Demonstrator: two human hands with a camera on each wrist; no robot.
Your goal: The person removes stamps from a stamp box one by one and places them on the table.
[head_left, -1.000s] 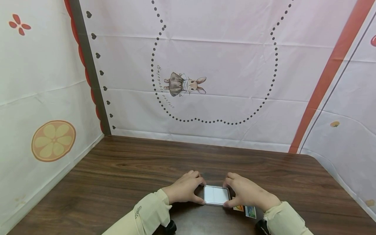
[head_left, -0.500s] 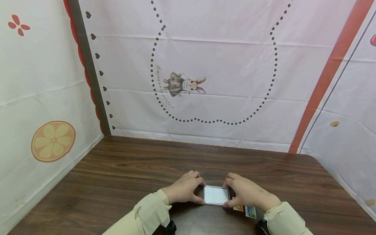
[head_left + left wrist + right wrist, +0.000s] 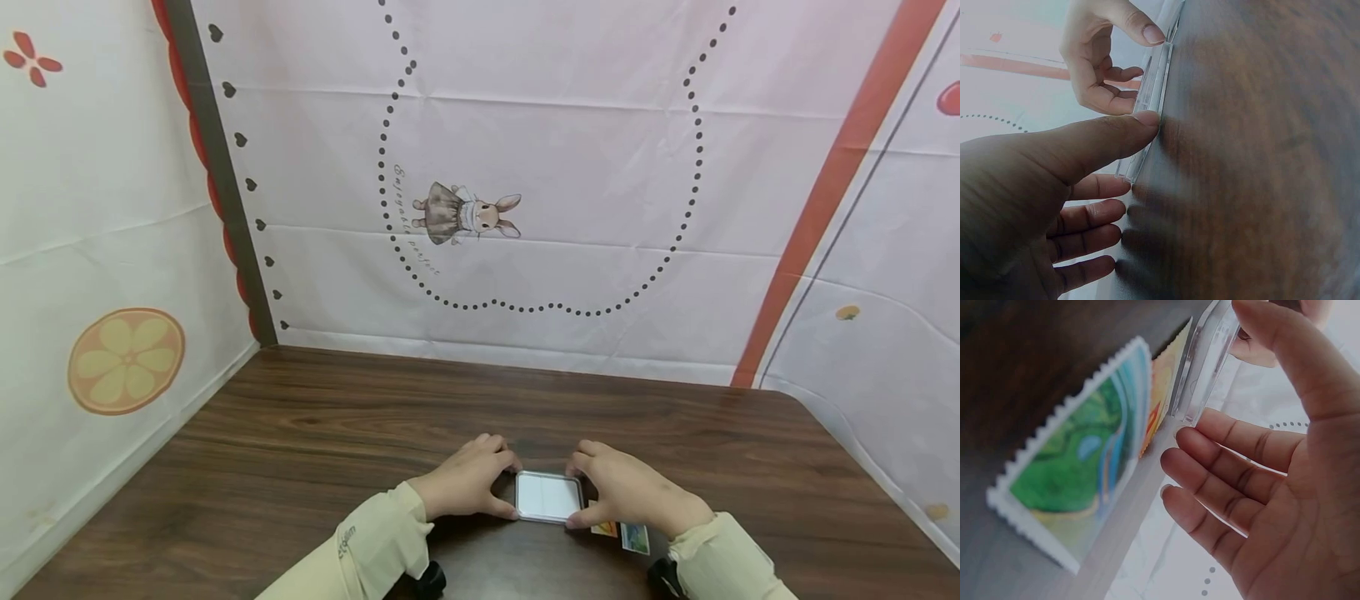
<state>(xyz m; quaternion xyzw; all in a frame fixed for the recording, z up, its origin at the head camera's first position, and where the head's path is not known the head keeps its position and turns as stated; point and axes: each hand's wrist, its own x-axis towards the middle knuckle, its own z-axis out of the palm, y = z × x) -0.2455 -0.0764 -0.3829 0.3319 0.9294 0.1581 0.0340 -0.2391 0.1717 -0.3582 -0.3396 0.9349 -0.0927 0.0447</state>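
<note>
A flat, clear plastic case [image 3: 548, 497] with a whitish face lies on the brown table in front of me. My left hand [image 3: 467, 481] pinches its left end, thumb at the near corner and index finger at the far one. At the opposite end my right hand [image 3: 633, 490] does likewise. In the left wrist view the case [image 3: 1155, 84] appears edge-on, with layered clear walls. Beside my right hand lie two stamps with toothed edges: a green and blue one [image 3: 1079, 462], and an orange and yellow one [image 3: 1169, 372] partly covered by the hand in the head view.
The wood-grain table [image 3: 360, 417] stretches away to a pale printed cloth [image 3: 555, 167] hung at the back. More cloth closes off the left and right sides. A dark wrist strap [image 3: 431, 579] shows below the left sleeve.
The head view has shifted very slightly. Both hands keep their hold on the case, and the stamps stay where they were.
</note>
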